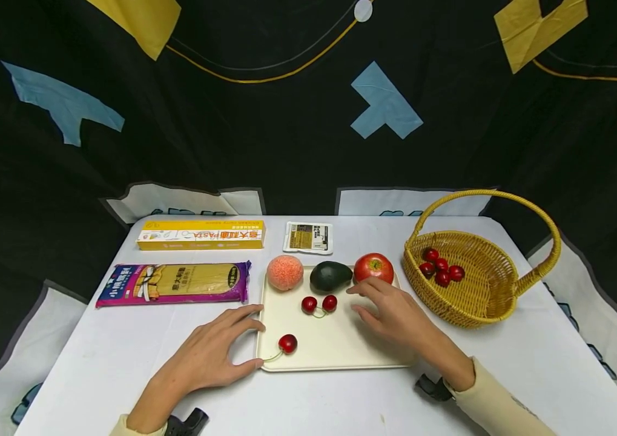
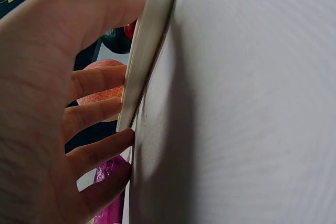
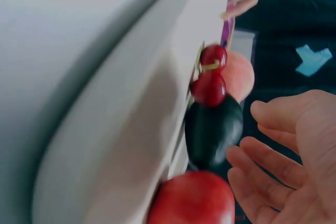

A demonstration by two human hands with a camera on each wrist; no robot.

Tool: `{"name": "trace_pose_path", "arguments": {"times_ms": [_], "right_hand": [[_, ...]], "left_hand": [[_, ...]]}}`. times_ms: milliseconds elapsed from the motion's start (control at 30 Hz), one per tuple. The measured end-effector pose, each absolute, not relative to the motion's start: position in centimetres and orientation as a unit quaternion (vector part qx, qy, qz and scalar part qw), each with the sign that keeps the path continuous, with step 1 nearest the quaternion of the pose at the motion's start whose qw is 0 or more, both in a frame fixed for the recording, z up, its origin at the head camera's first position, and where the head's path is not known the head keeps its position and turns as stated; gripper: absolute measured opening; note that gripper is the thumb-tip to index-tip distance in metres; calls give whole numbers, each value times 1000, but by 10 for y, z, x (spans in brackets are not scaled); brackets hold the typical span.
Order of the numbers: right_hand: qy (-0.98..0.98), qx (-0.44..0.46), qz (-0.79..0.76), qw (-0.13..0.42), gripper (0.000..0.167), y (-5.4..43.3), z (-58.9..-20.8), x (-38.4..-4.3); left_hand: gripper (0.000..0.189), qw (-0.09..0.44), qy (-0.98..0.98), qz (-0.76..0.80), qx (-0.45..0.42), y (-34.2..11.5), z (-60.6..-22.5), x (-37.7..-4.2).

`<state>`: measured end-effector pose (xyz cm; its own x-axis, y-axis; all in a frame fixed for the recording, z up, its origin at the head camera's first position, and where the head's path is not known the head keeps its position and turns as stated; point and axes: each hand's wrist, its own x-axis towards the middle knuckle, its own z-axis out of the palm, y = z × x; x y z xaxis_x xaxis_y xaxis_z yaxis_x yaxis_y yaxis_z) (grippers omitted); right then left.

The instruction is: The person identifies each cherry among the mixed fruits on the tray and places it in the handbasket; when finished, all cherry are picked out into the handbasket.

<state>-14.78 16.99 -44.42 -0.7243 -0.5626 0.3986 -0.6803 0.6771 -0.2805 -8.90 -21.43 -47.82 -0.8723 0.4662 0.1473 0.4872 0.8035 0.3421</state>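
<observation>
A cream tray lies on the white table. On it are a peach, an avocado, a red apple, a pair of cherries and, nearer the front, a single cherry with its stem. My left hand is at the tray's left edge, fingers spread, with thumb and fingertips at the rim. Over the right part of the tray hovers my right hand, relaxed and holding nothing. In the right wrist view its fingers are apart from the avocado and apple.
Right of the tray stands a yellow wicker basket with a tall handle and several cherries inside. A purple pasta packet and a yellow pasta box lie at left. A small sachet is behind the tray.
</observation>
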Motion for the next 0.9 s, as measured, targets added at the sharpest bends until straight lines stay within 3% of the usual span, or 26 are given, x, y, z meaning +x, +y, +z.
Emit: {"name": "trace_pose_path", "arguments": {"times_ms": [533,900], "right_hand": [[-901,384,198,48,34,139,-452,-155],[-900,389,191,43,33,137,-456,-154]], "left_hand": [[49,39,-948,-187,-255,-216,-480,-89],[49,33,-948,-185,-255,-215,-479,-89]]}}
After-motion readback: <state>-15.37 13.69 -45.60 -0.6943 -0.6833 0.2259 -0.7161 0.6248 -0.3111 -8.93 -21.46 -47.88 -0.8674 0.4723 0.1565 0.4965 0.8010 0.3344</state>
